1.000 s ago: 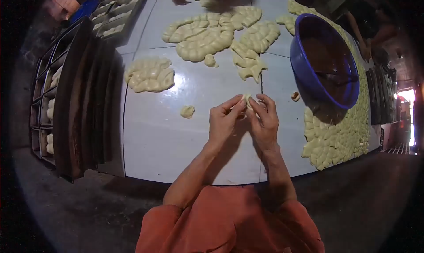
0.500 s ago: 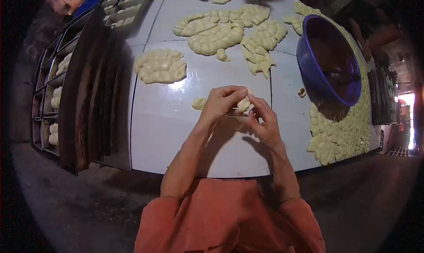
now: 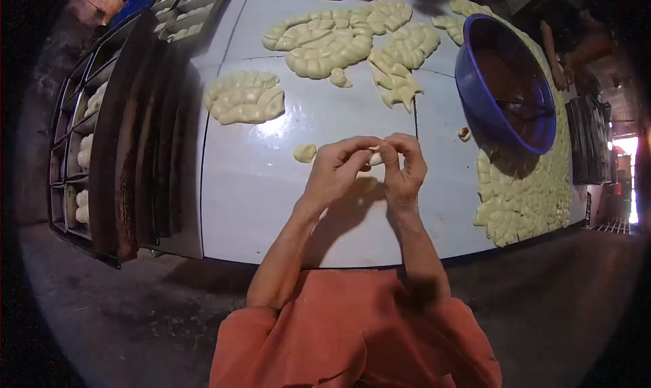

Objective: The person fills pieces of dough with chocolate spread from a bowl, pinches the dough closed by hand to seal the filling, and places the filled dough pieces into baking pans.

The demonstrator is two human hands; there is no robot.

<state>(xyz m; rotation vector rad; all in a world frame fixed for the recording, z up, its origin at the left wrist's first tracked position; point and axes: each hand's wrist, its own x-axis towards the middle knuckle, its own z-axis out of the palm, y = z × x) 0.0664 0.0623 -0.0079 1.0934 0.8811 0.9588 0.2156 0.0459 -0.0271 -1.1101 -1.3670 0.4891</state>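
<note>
Between my hands, above the white tabletop, is a small piece of pale dough, mostly covered by fingers. My left hand pinches it from the left, thumb and fingertips together. From the other side my right hand closes on the same piece, fingers curled. A loose dough piece lies on the table just left of my left hand. Farther off are a slab of joined dough pieces, a larger dough cluster and a ragged dough strip.
A blue-purple basin with dark brown contents stands at the right. Behind and below it spreads a wide dough sheet. Dark upright trays and a rack with dough balls are at the left. Another person's arm shows at upper right.
My right hand has risen and rolled inward, bringing its fingertips against my left ones. The dough piece is now more covered. At the far edge, another person's hands have shifted.
</note>
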